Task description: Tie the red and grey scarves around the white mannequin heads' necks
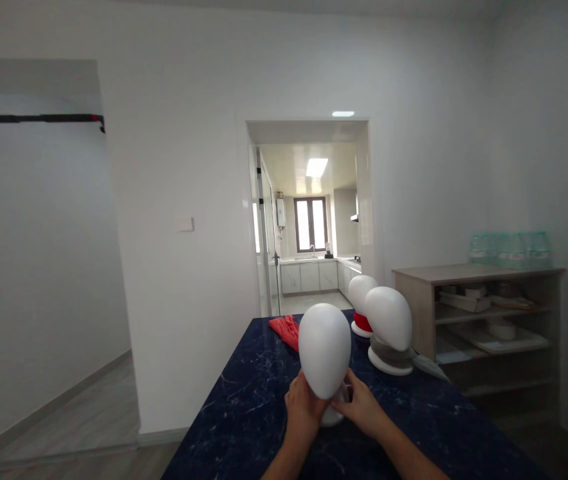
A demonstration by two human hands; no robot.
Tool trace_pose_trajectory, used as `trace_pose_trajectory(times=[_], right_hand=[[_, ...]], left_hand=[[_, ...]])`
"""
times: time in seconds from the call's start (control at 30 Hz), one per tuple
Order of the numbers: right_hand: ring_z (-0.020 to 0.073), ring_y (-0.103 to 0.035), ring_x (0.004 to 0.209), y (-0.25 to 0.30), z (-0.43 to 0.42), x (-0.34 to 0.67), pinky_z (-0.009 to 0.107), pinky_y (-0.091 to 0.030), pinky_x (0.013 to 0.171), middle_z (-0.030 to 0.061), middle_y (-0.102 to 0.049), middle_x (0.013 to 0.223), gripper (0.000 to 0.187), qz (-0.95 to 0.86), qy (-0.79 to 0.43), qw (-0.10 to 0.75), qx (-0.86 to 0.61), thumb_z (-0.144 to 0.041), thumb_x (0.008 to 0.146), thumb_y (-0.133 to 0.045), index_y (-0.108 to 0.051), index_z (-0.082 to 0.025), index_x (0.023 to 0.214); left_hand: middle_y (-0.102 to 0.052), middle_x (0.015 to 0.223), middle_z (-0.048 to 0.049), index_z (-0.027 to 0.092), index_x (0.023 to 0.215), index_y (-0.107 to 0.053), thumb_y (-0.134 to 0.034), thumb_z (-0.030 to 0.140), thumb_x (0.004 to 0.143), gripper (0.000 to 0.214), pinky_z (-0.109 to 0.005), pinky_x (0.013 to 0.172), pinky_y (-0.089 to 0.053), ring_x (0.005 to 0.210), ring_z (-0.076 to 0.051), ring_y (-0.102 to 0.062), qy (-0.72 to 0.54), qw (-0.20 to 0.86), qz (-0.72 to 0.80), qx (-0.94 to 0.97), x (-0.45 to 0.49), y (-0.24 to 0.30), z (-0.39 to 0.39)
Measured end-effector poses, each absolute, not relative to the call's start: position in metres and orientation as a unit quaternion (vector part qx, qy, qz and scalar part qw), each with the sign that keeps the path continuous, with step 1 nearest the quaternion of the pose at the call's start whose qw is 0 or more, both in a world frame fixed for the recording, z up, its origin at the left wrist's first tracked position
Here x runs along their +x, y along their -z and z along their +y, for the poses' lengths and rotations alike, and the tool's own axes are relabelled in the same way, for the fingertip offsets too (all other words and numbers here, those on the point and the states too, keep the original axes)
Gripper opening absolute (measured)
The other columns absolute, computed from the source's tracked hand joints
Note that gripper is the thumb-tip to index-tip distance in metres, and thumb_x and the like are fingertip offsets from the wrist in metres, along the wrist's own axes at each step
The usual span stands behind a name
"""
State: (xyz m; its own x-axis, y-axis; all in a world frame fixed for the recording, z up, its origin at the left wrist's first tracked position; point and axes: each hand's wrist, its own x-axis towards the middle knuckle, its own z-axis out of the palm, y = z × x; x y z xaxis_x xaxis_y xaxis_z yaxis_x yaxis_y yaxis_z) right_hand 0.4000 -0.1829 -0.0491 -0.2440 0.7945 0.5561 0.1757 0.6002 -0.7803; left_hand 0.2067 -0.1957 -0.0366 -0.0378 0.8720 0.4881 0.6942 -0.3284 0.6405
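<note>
A smooth white mannequin head (325, 347) without features stands on its round base at the near middle of the table. My left hand (303, 405) wraps round the left side of its neck. From the right side, my right hand (363, 405) closes on the same neck, thumb towards the front. The far fingers of both hands are hidden behind the head and neck. Behind it on the left lies a crumpled red cloth (285, 329), partly covered by the head.
Two more white heads stand to the right: a nearer one (389, 319) with grey cloth (391, 355) round its neck, and a farther one (363, 293) with red cloth (363, 323). The dark blue marbled table (234, 400) carries them. Beyond its right edge stands a wooden shelf (474, 272).
</note>
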Motion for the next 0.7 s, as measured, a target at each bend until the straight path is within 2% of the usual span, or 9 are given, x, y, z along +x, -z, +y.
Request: trace_pose_trajectory(times=[0.2, 0.33, 0.53, 0.7], right_hand=[[0.0312, -0.068, 0.122, 0.047, -0.184, 0.397, 0.045, -0.053, 0.104, 0.0091, -0.071, 0.137, 0.073, -0.731, -0.302, 0.515, -0.33, -0.021, 0.072, -0.076, -0.057, -0.024, 0.143], [0.0311, -0.067, 0.123, 0.045, -0.185, 0.396, 0.044, -0.053, 0.105, 0.0095, -0.07, 0.139, 0.078, -0.736, -0.291, 0.513, -0.332, -0.02, 0.072, -0.076, -0.054, -0.024, 0.147], [0.0313, -0.066, 0.126, 0.047, -0.184, 0.395, 0.045, -0.052, 0.107, 0.0112, -0.069, 0.141, 0.077, -0.733, -0.291, 0.513, -0.339, -0.024, 0.075, -0.077, -0.052, -0.023, 0.148], [0.0308, -0.067, 0.126, 0.049, -0.183, 0.396, 0.045, -0.052, 0.107, 0.0114, -0.069, 0.141, 0.085, -0.734, -0.302, 0.509, -0.333, -0.024, 0.074, -0.076, -0.046, -0.024, 0.154]], left_hand=[[-0.073, 0.134, -0.0165, 0.023, 0.131, -0.067, -0.081, 0.053, 0.076, 0.064, -0.04, 0.106, -0.047, 0.134, -0.037, -0.063, -0.412, 0.104, 0.604, 0.674, 0.207, 0.035, -0.195], [-0.076, 0.129, -0.0133, 0.025, 0.126, -0.069, -0.081, 0.051, 0.075, 0.059, -0.04, 0.103, -0.052, 0.125, -0.036, -0.068, -0.447, 0.126, 0.569, 0.679, 0.205, 0.039, -0.191], [-0.072, 0.138, -0.0115, 0.022, 0.14, -0.06, -0.079, 0.047, 0.075, 0.072, -0.039, 0.108, -0.052, 0.128, -0.033, -0.066, -0.51, 0.143, 0.505, 0.681, 0.204, 0.056, -0.182], [-0.072, 0.138, -0.0126, 0.022, 0.141, -0.062, -0.079, 0.05, 0.075, 0.074, -0.044, 0.109, -0.053, 0.13, -0.036, -0.065, -0.499, 0.157, 0.527, 0.67, 0.204, 0.058, -0.181]])
